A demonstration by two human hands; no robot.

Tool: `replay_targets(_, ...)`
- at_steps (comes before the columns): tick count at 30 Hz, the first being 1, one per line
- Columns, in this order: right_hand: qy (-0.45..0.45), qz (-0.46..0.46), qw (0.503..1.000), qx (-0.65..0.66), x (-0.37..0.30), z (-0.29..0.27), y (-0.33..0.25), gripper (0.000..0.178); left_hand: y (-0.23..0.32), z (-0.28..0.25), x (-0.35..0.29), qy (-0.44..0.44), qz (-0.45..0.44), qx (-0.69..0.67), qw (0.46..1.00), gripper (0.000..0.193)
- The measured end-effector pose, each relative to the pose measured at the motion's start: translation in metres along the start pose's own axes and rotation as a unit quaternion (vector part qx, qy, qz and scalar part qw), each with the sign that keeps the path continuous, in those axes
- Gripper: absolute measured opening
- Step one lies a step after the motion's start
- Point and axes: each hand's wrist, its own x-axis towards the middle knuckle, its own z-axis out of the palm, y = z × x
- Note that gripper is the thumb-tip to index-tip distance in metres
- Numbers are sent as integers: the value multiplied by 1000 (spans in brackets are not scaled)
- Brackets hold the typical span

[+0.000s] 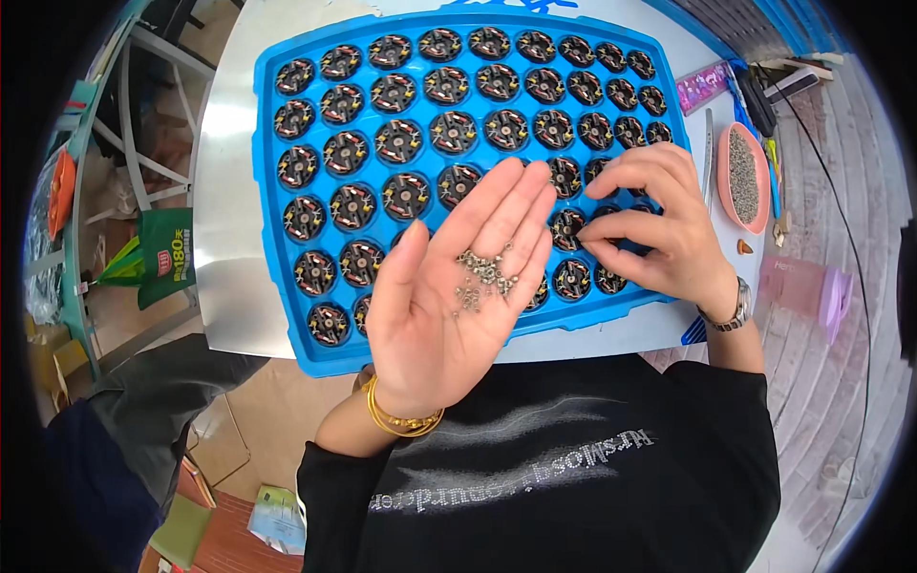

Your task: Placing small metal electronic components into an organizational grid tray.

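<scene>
My left hand (pixel 449 296) is held palm up over the near side of a blue tray (pixel 272 205), fingers stretched out flat. A small pile of tiny silvery metal pieces (pixel 485 274) lies loose on its palm and finger bases. Rows of round black parts (pixel 404 195) with red and yellow pieces and a copper-coloured centre fill the tray. My right hand (pixel 659 224) is over the tray's right part, thumb and forefinger pinched together at the edge of one round part (pixel 566 229). Anything between those fingertips is too small to make out. Both hands hide some round parts.
A pink dish (pixel 743 181) full of small metal pieces stands right of the tray, beside tweezers (pixel 709 153). A pink-lidded clear container (pixel 807 291) is farther right. A green bag (pixel 164 258) hangs left of the metal table (pixel 239 191). Another person's leg (pixel 143 420) shows lower left.
</scene>
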Motion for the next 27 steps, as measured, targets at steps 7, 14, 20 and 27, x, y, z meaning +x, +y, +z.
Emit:
replay_targets(7,-6,-50,998,-37,3,-10,-5,20,3,-2,1,-13,0,9,1000,75)
replay_targets(14,69,-40,997,9,35,-7,-19,25,12,-1,3,-17,-64,7,998,69)
replay_targets(20,26,-100,995,14,42,5,-23,28,2,-6,-5,29,-29,-26,999,55)
replay_targets(27,-19,13,999,41,19,5,-25,22,-23,-40,14,-104,-66,-82,989,61)
